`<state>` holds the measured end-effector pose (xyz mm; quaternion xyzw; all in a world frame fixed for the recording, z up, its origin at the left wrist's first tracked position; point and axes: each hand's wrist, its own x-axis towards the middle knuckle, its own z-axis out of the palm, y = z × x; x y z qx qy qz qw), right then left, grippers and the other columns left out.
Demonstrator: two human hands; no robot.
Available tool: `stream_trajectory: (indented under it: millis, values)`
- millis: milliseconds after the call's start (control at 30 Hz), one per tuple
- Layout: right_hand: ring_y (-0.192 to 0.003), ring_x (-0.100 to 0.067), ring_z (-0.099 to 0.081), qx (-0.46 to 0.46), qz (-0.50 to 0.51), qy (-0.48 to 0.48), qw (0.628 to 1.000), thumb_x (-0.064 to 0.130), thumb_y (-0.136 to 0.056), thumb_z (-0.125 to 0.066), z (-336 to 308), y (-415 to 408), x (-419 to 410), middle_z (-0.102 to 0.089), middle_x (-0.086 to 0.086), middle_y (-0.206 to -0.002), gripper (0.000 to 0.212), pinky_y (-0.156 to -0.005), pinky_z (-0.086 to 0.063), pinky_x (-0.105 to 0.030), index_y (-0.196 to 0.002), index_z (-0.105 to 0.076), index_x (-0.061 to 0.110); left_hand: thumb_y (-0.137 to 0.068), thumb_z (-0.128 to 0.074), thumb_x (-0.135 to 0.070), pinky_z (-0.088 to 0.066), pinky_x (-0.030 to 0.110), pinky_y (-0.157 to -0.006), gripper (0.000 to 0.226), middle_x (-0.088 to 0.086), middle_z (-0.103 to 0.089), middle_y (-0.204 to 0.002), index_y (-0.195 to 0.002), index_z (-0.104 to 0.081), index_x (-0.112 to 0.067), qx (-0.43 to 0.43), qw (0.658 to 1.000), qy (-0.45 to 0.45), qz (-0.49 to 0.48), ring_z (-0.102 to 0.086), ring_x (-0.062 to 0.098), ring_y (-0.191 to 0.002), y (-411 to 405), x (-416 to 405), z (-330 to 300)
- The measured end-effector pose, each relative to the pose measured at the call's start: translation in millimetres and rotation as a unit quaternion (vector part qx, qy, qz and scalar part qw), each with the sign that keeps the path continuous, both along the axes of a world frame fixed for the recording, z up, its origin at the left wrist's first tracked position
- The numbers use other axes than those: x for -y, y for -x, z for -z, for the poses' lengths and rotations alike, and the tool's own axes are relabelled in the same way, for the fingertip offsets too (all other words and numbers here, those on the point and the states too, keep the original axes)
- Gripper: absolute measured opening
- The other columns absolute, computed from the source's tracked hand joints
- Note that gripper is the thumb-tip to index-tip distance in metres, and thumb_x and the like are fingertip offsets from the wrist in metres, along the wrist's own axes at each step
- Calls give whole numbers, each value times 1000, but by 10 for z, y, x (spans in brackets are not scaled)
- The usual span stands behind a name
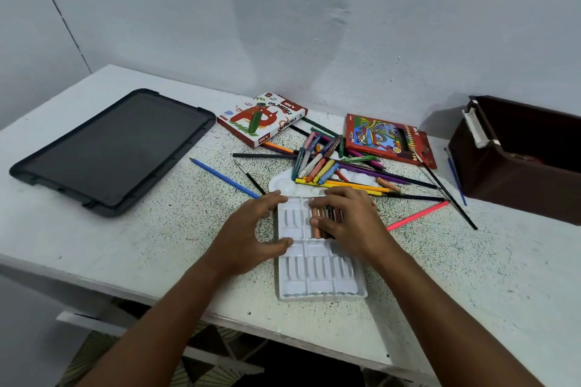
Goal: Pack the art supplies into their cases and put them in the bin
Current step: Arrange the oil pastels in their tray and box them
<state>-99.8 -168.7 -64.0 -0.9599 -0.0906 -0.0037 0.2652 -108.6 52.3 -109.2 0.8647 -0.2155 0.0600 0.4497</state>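
Head view: the left hand point(251, 229) grips the white pastel tray's point(317, 273) left edge, thumb and fingers curled. The right hand point(345, 217) lies with fingers fairly straight over oil pastels point(320, 217) in the tray's far right slots. The brown bin point(518, 163) stands far right.

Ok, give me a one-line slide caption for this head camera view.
Both hands settle oil pastels into a white plastic tray beside scattered crayons.
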Motion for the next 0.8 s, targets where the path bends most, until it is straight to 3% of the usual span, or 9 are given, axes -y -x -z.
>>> stream_trajectory:
  millis: [200,333,533,667,800]
  values:
    - [-121,-16,-33,3,3,-3,1000,39,-83,-69,32,1,10,-50,10,-129,31,-93,-29,-31,-114,-66,38,-68,-85,-24,-34,1,-91,73,-15,-46,-136,-133,-51,-26,-3,1000,2,-2,-50,0,-114,8,0,2]
    - [-121,-16,-34,10,-1,-8,1000,38,-83,-69,48,2,23,-50,10,-127,31,-96,-30,-34,-113,-67,38,-67,-81,-33,-35,3,-93,72,-15,-47,-137,-132,-50,-31,-7,1000,10,-2,-51,2,-116,15,11,-5]
    - [-121,-21,-46,20,-10,-20,1000,51,-87,-58,-17,-196,114,-57,7,-125,34,-98,-40,-48,-120,-56,43,-66,-77,-39,-37,3,-92,71,-14,-48,-136,-132,-49,-33,-11,1000,4,-5,-52,4,-115,16,19,-25]
    - [-116,-26,-47,76,35,24,996,22,-93,-56,-51,-560,193,-60,0,-119,25,-94,-41,-50,-116,-62,29,-66,-77,-44,-39,5,-92,71,-14,-50,-136,-131,-49,-36,-16,1000,7,-7,-51,0,-114,-6,12,-21]
    - [-107,-28,-47,65,-42,131,988,20,-92,-58,-35,-790,248,-59,0,-113,23,-88,-43,-44,-113,-66,26,-69,-84,-29,-35,1,-91,72,-16,-48,-136,-132,-49,-34,-19,1000,2,-14,-50,-1,-114,-8,15,-14]
